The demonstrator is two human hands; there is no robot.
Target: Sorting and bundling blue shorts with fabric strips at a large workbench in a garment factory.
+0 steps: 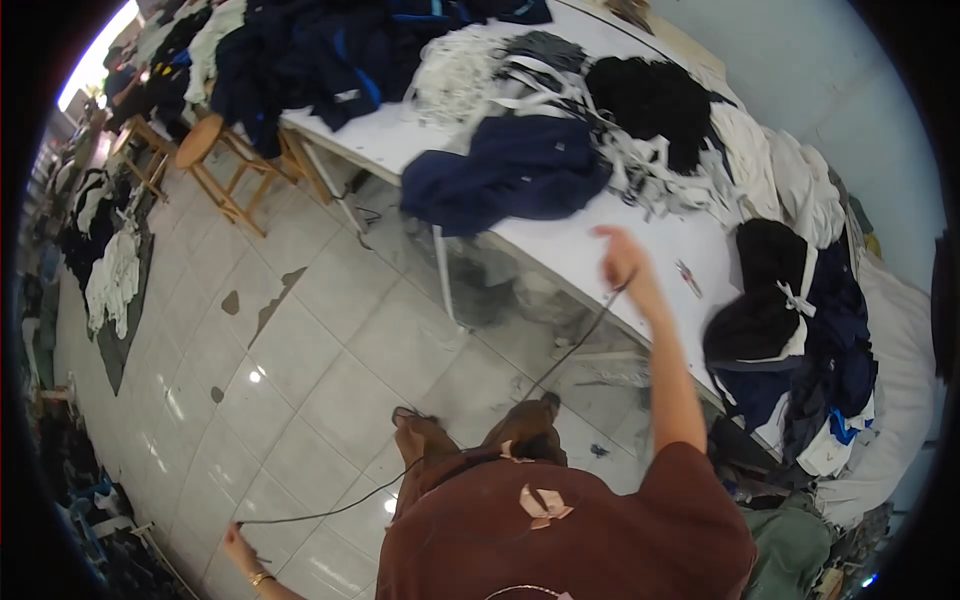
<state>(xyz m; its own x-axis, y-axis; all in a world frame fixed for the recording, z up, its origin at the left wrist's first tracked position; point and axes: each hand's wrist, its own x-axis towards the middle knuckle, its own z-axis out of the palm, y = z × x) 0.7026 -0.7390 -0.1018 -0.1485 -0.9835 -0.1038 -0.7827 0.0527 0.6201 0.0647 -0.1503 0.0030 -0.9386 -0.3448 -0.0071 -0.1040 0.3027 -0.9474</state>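
A long thin dark cord [340,508] stretches from one hand to the other, passing in front of my body at thigh height. My left hand [237,545], low at the left over the tiled floor, pinches one end of it. Over the edge of the white table [560,243], my right hand [624,262] is closed on the other end, its index finger pointing left and slightly blurred. Just beyond that hand lies a folded navy blue garment [510,170]. A small pair of thread snips [688,278] rests on the tabletop to its right.
Piles of white strips [455,75], black material [650,105] and dark navy garments [300,60] cover the table's far part. A black bundle [770,270] sits at the right. Wooden stools [205,140] stand far left, near a person [120,85]. Cloth heaps [115,270] line the left.
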